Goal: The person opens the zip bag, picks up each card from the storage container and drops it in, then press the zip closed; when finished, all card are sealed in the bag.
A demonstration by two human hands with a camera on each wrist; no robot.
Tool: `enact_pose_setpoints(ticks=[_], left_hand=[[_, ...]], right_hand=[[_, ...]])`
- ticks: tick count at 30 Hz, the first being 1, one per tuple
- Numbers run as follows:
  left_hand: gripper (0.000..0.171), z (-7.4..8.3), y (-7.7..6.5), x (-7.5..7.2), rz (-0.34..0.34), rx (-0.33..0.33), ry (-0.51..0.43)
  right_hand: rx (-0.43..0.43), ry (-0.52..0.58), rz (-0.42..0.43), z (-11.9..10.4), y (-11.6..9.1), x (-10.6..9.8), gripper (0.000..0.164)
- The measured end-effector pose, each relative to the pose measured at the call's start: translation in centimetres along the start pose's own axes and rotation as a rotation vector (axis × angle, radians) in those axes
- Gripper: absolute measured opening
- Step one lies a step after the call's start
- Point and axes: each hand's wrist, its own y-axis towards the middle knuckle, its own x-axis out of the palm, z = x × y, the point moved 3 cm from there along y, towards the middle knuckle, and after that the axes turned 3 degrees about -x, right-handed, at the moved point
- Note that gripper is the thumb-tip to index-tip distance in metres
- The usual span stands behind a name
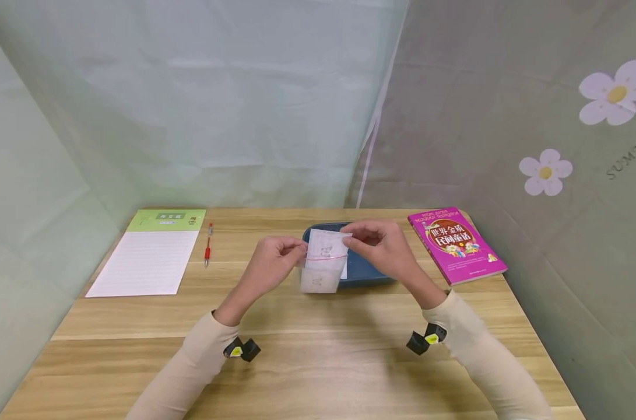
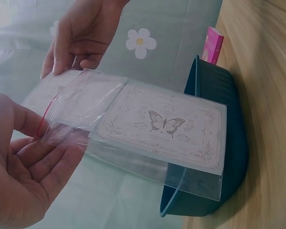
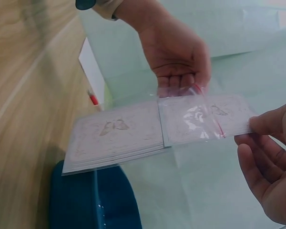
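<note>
A clear zip-lock bag (image 2: 195,183) with a red seal line hangs above a dark blue plastic bin (image 1: 367,269). Inside the bag lies a stack of pale cards (image 3: 117,131), the front one printed with a butterfly. My left hand (image 1: 269,263) pinches the bag's side at its mouth, thumb against fingers. From the other side my right hand (image 1: 385,248) pinches the end of a single pale card (image 3: 233,112) between thumb and fingers. That card lies partly within the bag's mouth and partly sticks out past the red line.
On the wooden table's left lies a lined writing pad (image 1: 141,262) with a green header, and beside it a red pen (image 1: 208,248). A magenta book (image 1: 461,251) lies at the right. Fabric curtains (image 1: 234,105) stand behind and on both sides.
</note>
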Motion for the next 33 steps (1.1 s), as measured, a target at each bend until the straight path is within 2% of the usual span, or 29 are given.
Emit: enact_pose_setpoints(ticks=[17, 28, 33], left_hand=[[0.024, 0.0, 0.0, 0.0, 0.005, 0.022, -0.004], [0.023, 0.0, 0.1, 0.0, -0.006, 0.019, -0.016], [0.023, 0.1, 0.1, 0.1, -0.017, 0.018, -0.056]], right_hand=[[-0.125, -0.107, -0.008, 0.9, -0.9, 1.0, 0.012], [-0.117, -0.133, -0.04, 1.3, -1.2, 1.1, 0.012], [-0.119, -0.129, -0.029, 1.4, -1.0, 0.8, 0.013]])
